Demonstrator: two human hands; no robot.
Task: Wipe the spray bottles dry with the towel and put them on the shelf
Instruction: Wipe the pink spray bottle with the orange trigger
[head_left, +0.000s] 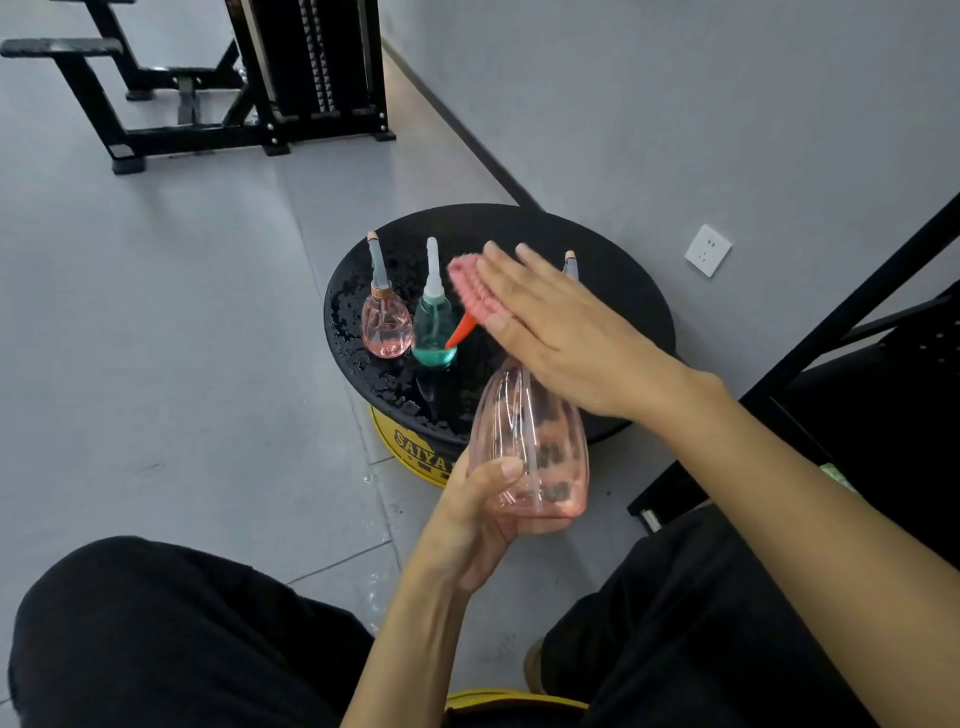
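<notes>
Two bottles (410, 312) (wet stool (613, 270)) behind hand-held pink bottle (530, 457), maybe empty.

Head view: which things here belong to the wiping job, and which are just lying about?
Job:
held clear pink plastic spray bottle
small pink bottle
teal bottle
pink ribbed towel
wet round black stand

Lying about:
black gym machine frame
white wall socket

— What colour was the held bottle (530, 452)?
— Clear pink, ribbed lengthwise, with a pink pump head (475, 288) and an orange-red trigger (461, 328).
— And those standing on the round stool (623, 291)?
— One small bottle (385, 325) was pink, the other (434, 332) teal, both with pale grey nozzles. The stool top was black, its base (410, 449) yellow with black lettering.
— The surroundings?
— Grey floor (156, 312), grey wall (675, 104), white socket (707, 250), black trousers (171, 639).
</notes>
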